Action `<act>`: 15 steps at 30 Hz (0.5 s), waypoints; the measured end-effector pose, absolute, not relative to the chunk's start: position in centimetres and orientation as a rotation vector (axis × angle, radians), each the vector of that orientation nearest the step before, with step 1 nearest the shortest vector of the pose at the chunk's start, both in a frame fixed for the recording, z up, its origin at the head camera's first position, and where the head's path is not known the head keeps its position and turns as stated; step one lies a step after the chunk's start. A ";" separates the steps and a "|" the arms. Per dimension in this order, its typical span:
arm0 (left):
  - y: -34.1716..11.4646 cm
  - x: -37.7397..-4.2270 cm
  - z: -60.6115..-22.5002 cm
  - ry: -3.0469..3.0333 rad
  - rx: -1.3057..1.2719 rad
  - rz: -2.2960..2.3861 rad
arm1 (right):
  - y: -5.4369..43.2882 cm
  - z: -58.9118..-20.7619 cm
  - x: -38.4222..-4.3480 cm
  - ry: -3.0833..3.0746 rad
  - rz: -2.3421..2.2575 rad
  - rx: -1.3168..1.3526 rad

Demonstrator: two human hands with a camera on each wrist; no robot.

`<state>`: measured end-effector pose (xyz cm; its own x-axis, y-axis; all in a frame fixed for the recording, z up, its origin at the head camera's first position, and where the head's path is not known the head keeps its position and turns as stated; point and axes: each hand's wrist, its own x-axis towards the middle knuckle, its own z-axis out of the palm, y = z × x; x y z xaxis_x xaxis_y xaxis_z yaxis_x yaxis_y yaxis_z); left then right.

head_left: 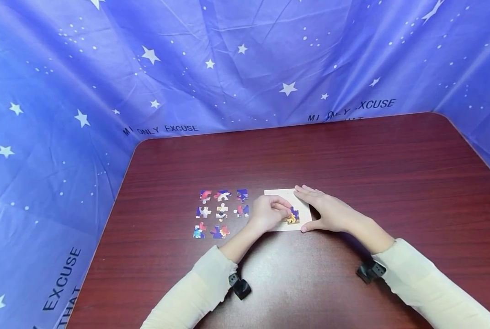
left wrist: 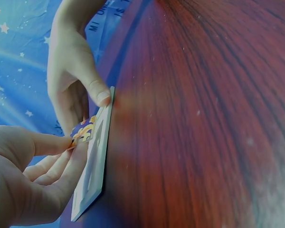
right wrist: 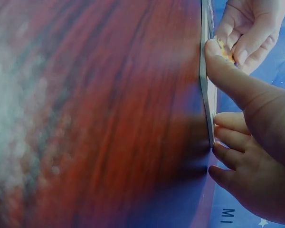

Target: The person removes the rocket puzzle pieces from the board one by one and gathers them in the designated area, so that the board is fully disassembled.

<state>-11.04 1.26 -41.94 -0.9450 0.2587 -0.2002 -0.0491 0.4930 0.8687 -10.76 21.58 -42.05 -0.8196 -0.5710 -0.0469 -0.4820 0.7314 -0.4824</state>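
My left hand (head_left: 267,212) pinches a purple and yellow puzzle piece (head_left: 294,215) between thumb and fingers, low over the right part of a pale puzzle board (head_left: 305,213). In the left wrist view the puzzle piece (left wrist: 83,130) is tilted against the board (left wrist: 96,168). My right hand (head_left: 331,212) spans the board's right side with fingers extended. Its thumb rests at the near right corner, and its fingertips touch the far right corner. In the right wrist view the right thumb (right wrist: 228,71) lies over the board's edge.
Left of the board, several loose puzzle pieces (head_left: 221,211) lie spread in rows on the dark red wooden table (head_left: 331,155). A blue curtain (head_left: 245,68) with white stars hangs behind and beside the table. Each sleeve cuff carries a small black camera.
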 end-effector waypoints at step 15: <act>-2.6 -10.4 -40.9 2.417 0.080 1.453 | 21.4 -41.6 -10.6 2.752 -0.650 -0.860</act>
